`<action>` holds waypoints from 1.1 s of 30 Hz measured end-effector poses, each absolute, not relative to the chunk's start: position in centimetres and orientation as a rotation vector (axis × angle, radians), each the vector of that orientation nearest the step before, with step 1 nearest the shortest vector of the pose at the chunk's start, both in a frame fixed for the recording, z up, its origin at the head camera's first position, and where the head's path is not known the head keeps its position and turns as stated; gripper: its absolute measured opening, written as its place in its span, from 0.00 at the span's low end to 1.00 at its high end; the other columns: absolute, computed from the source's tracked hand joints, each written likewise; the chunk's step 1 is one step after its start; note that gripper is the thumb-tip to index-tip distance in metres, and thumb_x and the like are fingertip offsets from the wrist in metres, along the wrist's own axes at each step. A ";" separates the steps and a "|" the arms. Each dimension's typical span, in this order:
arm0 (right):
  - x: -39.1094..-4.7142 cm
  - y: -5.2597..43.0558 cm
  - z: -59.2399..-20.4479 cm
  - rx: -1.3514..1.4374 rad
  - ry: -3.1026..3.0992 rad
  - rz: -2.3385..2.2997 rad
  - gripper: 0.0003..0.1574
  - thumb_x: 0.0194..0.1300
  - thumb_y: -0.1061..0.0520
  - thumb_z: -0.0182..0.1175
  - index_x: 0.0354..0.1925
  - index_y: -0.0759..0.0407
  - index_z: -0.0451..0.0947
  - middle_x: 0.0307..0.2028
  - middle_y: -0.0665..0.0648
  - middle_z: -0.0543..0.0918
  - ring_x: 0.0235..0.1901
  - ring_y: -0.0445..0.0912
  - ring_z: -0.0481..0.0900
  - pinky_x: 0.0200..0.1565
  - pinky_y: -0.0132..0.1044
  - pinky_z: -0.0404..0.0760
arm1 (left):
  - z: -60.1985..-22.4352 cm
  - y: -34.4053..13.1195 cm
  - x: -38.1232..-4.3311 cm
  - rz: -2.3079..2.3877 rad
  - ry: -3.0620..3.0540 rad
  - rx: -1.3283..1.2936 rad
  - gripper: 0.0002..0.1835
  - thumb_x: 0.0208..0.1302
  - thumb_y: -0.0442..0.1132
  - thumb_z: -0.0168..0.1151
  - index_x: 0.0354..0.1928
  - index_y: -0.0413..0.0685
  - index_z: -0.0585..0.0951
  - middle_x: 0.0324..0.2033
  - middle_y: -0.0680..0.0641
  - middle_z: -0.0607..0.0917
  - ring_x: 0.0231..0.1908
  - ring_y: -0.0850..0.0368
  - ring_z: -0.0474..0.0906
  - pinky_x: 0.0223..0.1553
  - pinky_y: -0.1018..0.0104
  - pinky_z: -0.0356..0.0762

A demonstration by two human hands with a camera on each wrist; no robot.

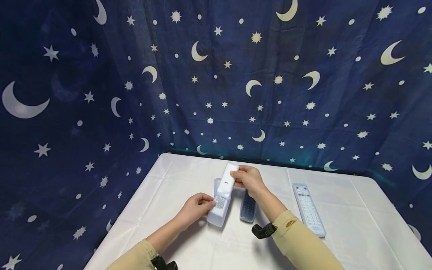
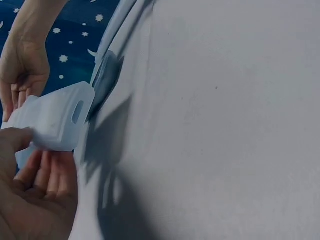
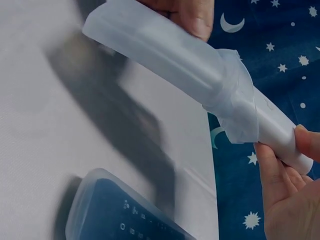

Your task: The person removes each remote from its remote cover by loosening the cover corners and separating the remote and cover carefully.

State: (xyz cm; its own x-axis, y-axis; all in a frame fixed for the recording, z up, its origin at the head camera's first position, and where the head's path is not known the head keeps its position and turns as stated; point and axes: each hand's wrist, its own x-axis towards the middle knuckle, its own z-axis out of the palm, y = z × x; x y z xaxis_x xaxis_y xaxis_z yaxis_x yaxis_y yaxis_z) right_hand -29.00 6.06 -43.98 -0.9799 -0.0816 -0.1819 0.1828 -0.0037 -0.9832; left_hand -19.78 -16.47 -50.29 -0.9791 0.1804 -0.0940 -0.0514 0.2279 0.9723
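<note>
A white remote control (image 1: 228,177) is tilted above the table, its lower part inside a translucent silicone cover (image 1: 217,218). My right hand (image 1: 249,180) grips the bare upper end of the remote between thumb and fingers. Lower down, my left hand (image 1: 196,206) pinches the cover at its side. In the right wrist view the cover's open end (image 3: 237,95) is bunched and folded back around the white remote (image 3: 280,127). The left wrist view shows the cover's far end with a slot (image 2: 77,112) in it.
A dark remote control (image 1: 248,207) in a clear cover lies on the white table (image 1: 189,176), partly behind my right hand. Farther right lies a white remote control (image 1: 308,210) in its cover. A dark blue curtain (image 1: 229,82) with moons and stars hangs behind the table.
</note>
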 end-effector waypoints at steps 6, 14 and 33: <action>-29.5 6.7 -43.4 0.138 2.083 -2.163 0.27 0.63 0.64 0.70 0.58 0.73 0.76 0.39 0.59 0.86 0.29 0.42 0.85 0.32 0.34 0.86 | -50.3 -17.3 -19.1 1.815 2.143 0.087 0.17 0.64 0.35 0.71 0.49 0.31 0.79 0.37 0.43 0.86 0.38 0.51 0.85 0.44 0.58 0.86; -30.0 7.2 -42.7 0.146 2.074 -2.166 0.24 0.64 0.64 0.69 0.56 0.72 0.77 0.37 0.59 0.86 0.29 0.43 0.85 0.33 0.34 0.86 | -48.9 -17.0 -18.8 1.743 2.185 0.076 0.11 0.63 0.35 0.71 0.40 0.35 0.81 0.33 0.40 0.87 0.32 0.55 0.83 0.38 0.60 0.86; -29.9 7.7 -43.1 0.010 2.087 -2.122 0.25 0.66 0.63 0.68 0.58 0.73 0.76 0.42 0.62 0.85 0.33 0.44 0.86 0.36 0.37 0.87 | -48.0 -17.2 -18.7 1.624 2.278 0.166 0.16 0.69 0.42 0.67 0.51 0.38 0.81 0.39 0.46 0.86 0.41 0.48 0.84 0.44 0.53 0.84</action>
